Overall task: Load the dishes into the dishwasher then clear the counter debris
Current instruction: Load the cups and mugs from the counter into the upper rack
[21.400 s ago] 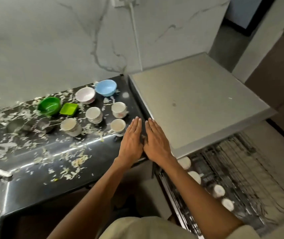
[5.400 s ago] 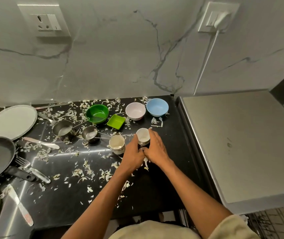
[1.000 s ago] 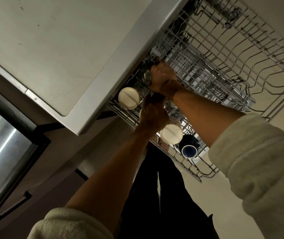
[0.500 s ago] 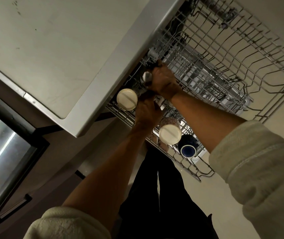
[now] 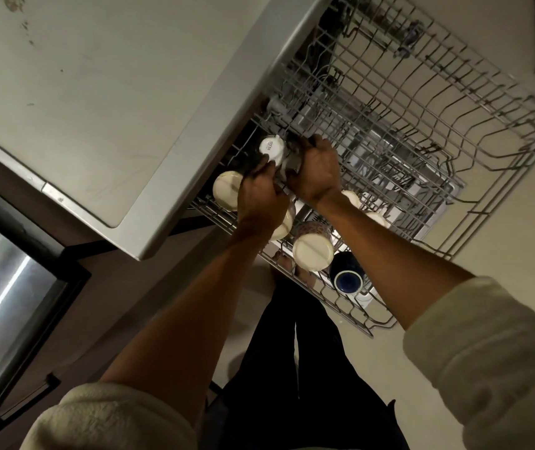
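I look down into the pulled-out wire dishwasher rack [image 5: 474,102]. A small white cup [image 5: 271,148] stands upside down at the rack's back left corner, print on its base. My right hand [image 5: 313,172] curls over its right side, and the fingertips of my left hand [image 5: 261,199] press on its near side. Around them sit other inverted cups: a cream one [image 5: 226,190] to the left, another cream one [image 5: 285,226] partly under my left wrist, a patterned one [image 5: 313,253] and a dark blue one [image 5: 347,279] along the near edge.
The grey dishwasher top [image 5: 113,102] overhangs the rack's left side. Left of it runs the shiny black counter edge [image 5: 3,287]. The rack's right half holds only bare tines. My legs in dark trousers [image 5: 298,368] stand close to the rack's near corner.
Since a second ago both hands have stayed at the rack's back left corner. The white cup has turned base-up and shows more fully between the fingers.
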`<state>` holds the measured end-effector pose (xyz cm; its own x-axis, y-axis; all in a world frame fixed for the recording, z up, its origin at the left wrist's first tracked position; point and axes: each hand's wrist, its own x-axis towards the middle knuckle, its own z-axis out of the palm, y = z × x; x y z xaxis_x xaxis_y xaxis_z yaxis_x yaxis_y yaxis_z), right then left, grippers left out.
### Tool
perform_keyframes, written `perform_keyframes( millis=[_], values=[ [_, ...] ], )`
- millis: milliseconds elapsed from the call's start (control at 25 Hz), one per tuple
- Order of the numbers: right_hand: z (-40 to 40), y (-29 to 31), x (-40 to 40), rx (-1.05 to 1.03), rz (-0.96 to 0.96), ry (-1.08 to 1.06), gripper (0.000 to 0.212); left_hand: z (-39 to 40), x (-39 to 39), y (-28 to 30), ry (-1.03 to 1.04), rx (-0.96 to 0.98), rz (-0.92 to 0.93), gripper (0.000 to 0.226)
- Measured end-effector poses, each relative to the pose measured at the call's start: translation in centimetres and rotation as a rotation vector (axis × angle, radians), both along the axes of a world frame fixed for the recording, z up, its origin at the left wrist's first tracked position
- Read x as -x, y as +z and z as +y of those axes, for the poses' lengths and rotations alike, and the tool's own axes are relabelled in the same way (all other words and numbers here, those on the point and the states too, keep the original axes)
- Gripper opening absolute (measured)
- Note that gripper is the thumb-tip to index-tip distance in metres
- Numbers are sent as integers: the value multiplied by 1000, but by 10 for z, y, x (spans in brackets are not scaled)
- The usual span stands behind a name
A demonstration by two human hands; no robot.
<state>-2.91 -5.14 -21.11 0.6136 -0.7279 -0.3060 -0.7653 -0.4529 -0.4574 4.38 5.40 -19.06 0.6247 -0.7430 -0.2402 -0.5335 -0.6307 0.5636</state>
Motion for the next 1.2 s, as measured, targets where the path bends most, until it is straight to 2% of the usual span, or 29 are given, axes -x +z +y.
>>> perform_keyframes(
  millis=[120,280,640,760,880,1040,1200],
  values=[
    [6,-2,11,38,107,61,58,-7,-10,-5,-214,-273,-168,74],
    [8,-4,13,52,53,33,50,-6,-13,-11,-378,-448,-222,74],
    [6,-4,8,9,49,-11,43,-6,-12,-7,-426,-505,-199,75],
    [9,5,6,26,124,54,51,-3,-6,-5,-434,-490,-199,77],
    [23,17,9,-1,126,32,66,5,4,-2,-425,-430,-154,72],
    [46,29,20,-4,154,32,56,18,13,15,-428,-432,-87,70],
    [71,51,38,15,73,53,63,40,25,37,-424,-418,-104,78]
  ],
)
